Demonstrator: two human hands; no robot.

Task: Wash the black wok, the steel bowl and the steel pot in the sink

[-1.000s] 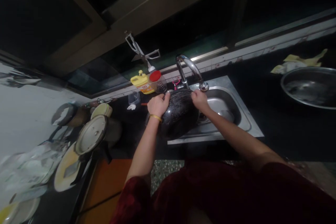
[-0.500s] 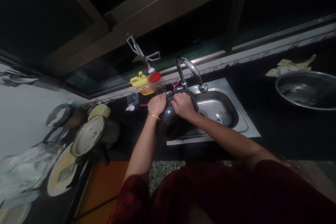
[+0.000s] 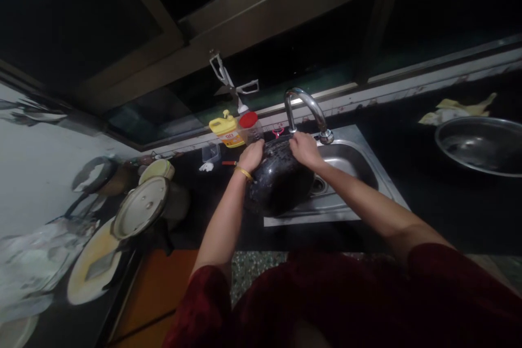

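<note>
black pan (image 3: pixel 279 182) | left hand (image 3: pixel 252 155) grips rim | right hand (image 3: pixel 304 148) on top

Right hand (image 3: pixel 304 148), half a second earlier pressed on the middle of the black pan (image 3: pixel 279 185) close beside the left hand (image 3: pixel 252 155), now back at the pan's far rim just below the tap spout (image 3: pixel 326 135), as one second earlier; the gap between the hands has reopened, baring the pan's glossy back
</note>
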